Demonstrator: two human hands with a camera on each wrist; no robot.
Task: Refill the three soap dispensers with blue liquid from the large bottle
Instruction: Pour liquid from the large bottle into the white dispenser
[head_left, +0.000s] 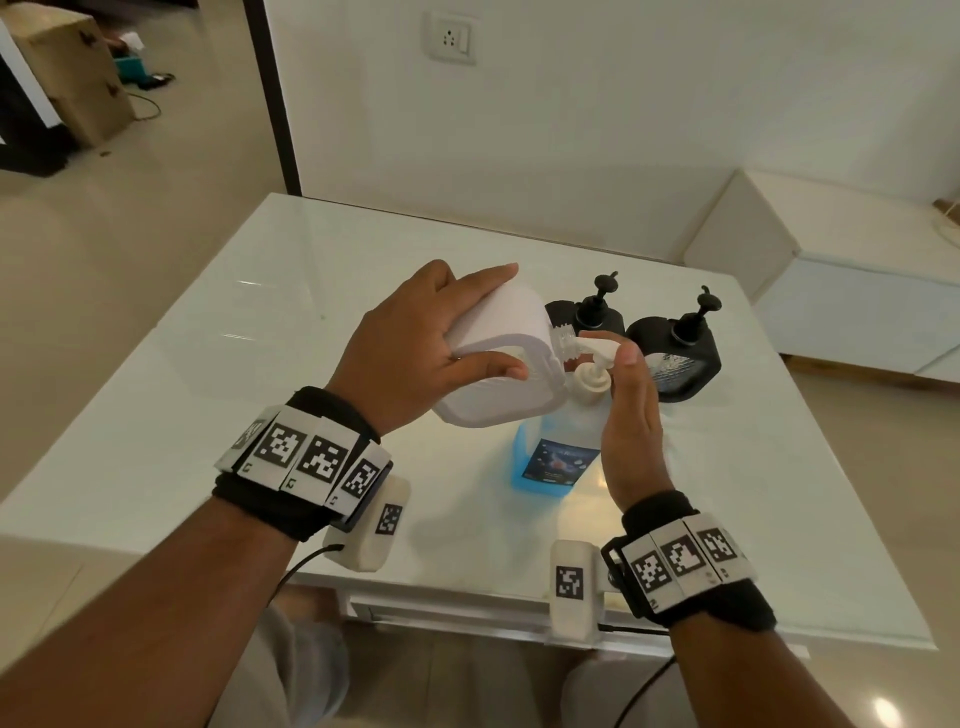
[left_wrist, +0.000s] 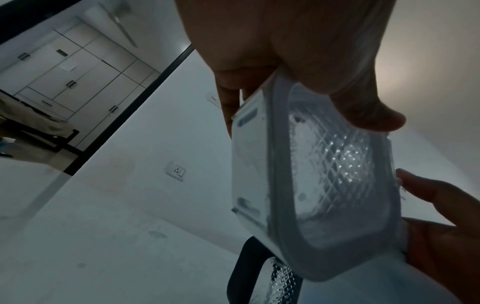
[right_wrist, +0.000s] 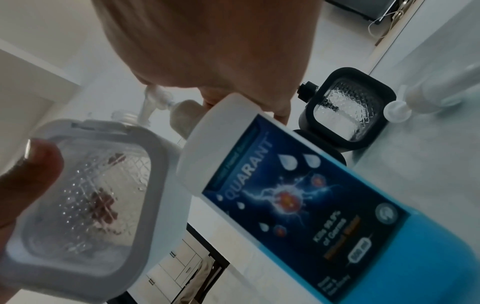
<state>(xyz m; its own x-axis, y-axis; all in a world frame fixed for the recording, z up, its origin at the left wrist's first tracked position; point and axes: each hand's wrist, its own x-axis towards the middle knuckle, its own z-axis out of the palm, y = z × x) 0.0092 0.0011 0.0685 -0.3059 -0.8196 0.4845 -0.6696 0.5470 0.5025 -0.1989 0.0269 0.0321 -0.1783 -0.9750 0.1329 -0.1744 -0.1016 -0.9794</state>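
My left hand (head_left: 415, 353) grips a white-framed clear dispenser (head_left: 498, 395), tipped on its side above the table. Its open threaded neck (head_left: 563, 338) points right and meets the white pump nozzle (head_left: 597, 345) of the large bottle (head_left: 550, 462), which stands upright with blue liquid in its lower part. My right hand (head_left: 631, 431) holds that pump head, one digit lying on top. In the right wrist view the dispenser (right_wrist: 85, 205) looks clear inside beside the labelled bottle (right_wrist: 298, 201). The left wrist view shows the dispenser's faceted face (left_wrist: 324, 185).
Two black dispensers (head_left: 587, 312) (head_left: 675, 358) with black pumps stand just behind the bottle. In the right wrist view a loose white pump (right_wrist: 397, 111) lies on the table beyond them. The glossy white table (head_left: 260, 389) reaches left; a white cabinet (head_left: 857, 291) stands at the right.
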